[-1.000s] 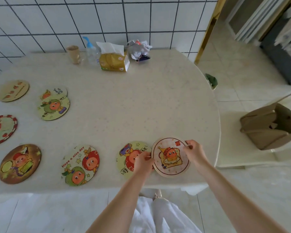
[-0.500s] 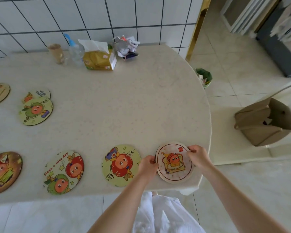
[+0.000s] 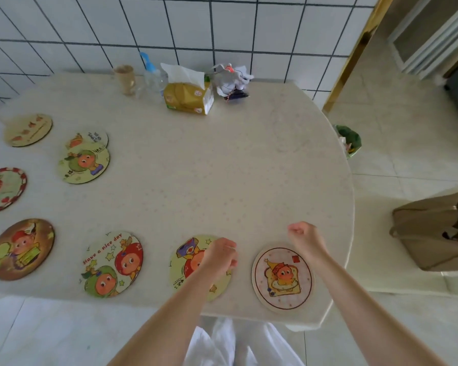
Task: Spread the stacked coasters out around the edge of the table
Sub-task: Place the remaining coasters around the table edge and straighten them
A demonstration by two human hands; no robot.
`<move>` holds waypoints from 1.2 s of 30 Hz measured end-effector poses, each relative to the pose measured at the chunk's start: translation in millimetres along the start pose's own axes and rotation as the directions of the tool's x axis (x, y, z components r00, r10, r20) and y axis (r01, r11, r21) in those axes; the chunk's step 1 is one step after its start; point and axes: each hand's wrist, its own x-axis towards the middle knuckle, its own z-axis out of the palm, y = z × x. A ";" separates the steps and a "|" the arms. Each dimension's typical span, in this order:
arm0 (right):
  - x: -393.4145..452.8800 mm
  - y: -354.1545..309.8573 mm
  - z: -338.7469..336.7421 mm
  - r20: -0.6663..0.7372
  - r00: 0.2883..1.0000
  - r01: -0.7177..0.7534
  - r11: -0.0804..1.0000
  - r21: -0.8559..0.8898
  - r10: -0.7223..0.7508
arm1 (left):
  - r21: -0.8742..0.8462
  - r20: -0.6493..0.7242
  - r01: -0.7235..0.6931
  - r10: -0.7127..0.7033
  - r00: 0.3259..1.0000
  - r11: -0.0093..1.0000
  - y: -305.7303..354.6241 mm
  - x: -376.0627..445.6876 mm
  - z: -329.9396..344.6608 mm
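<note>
Both hands have let go of the toast-character coaster [image 3: 282,278], which now lies alone near the table edge; the left hand [image 3: 218,256] and right hand [image 3: 306,237] have lifted away, loosely curled.

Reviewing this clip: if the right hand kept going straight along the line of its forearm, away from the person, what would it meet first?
Nothing soon, as far as this view shows. The right hand, loosely curled and empty beyond the toast coaster, points up-left over bare table. The tissue pack lies roughly along that line, though hand height is unclear.

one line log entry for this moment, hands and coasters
left hand: empty, over yellow coaster | right hand: empty, beside toast coaster | toast coaster: flat at table edge | stack: two left
</note>
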 end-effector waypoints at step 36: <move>89.8 -426.6 389.0 0.384 0.919 0.174 0.966 -0.190 -0.090 | -0.235 -0.649 0.011 -0.166 0.743 0.972 -9.1 149.3 -486.4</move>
